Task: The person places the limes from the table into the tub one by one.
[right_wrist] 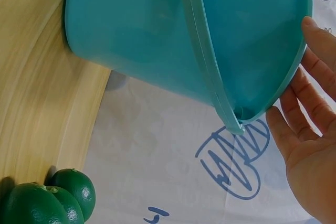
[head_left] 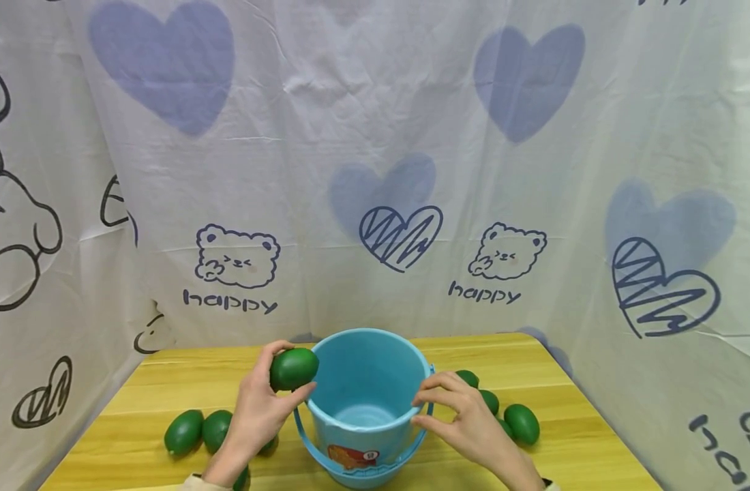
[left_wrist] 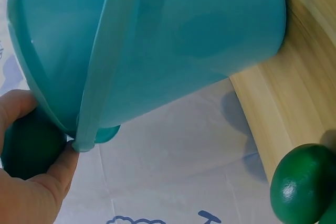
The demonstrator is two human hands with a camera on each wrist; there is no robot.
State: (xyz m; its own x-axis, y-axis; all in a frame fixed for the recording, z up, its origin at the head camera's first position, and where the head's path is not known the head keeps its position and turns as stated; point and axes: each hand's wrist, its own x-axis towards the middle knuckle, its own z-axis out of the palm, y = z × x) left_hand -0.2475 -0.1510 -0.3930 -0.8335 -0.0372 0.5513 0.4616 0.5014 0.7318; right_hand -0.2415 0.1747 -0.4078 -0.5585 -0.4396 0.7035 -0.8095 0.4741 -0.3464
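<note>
A light-blue bucket [head_left: 367, 423] stands upright in the middle of the table, its handle hanging down in front. My left hand [head_left: 261, 402] grips a green lime [head_left: 294, 369] between thumb and fingers, just beside the bucket's left rim. In the left wrist view that lime [left_wrist: 32, 145] is partly hidden by the hand and is close against the rim. My right hand [head_left: 467, 416] is at the opposite rim. Its fingertips rest on or very near the edge, with the fingers fairly straight in the right wrist view. The visible part of the bucket's inside holds nothing.
Several limes lie left of the bucket, among them one lime [head_left: 184, 434] at the far side of that group. More limes sit on the right, including a lime [head_left: 521, 423] nearest the right edge. Behind the wooden table [head_left: 191, 368] hangs a printed white cloth [head_left: 350, 286].
</note>
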